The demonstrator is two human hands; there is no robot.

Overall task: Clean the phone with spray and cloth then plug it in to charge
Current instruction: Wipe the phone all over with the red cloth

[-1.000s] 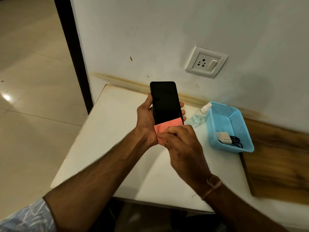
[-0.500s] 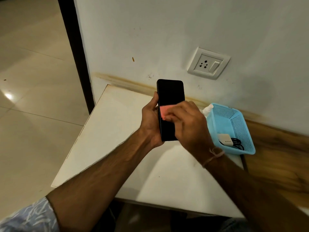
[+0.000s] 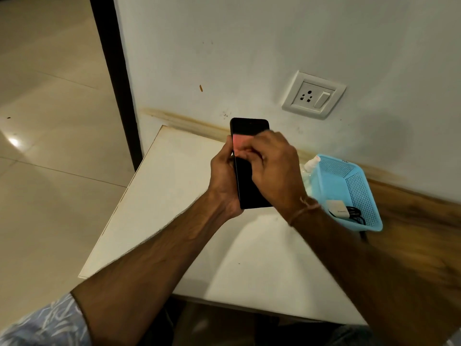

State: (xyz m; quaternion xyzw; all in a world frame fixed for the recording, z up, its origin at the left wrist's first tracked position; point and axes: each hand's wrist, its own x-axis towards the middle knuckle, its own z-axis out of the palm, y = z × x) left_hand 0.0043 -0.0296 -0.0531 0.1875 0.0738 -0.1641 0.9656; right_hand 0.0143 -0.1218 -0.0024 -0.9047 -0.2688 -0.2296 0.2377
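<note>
Above the white table (image 3: 174, 196), the phone (image 3: 249, 186) is held up off the top, standing tall with its dark screen facing the person. The left hand (image 3: 223, 181) grips the phone along its left edge and low end, with the thumb on the side. The right hand (image 3: 274, 166) has its fingers bent down on a pink cloth (image 3: 239, 146) and presses it on the upper part of the screen. Only a bit of the cloth shows past the fingers, and this hand looks blurry. A thin thread (image 3: 305, 208) is tied round the right wrist.

A blue basket (image 3: 359, 193) sits on the right side of the table, near the wall. A white charger (image 3: 338, 208) and a black cable (image 3: 355, 213) lie inside it. A clear spray bottle (image 3: 310, 166) is just beside the basket's left side, partly hidden by the right hand. A white wall socket (image 3: 313, 96) with a switch is on the wall above.
</note>
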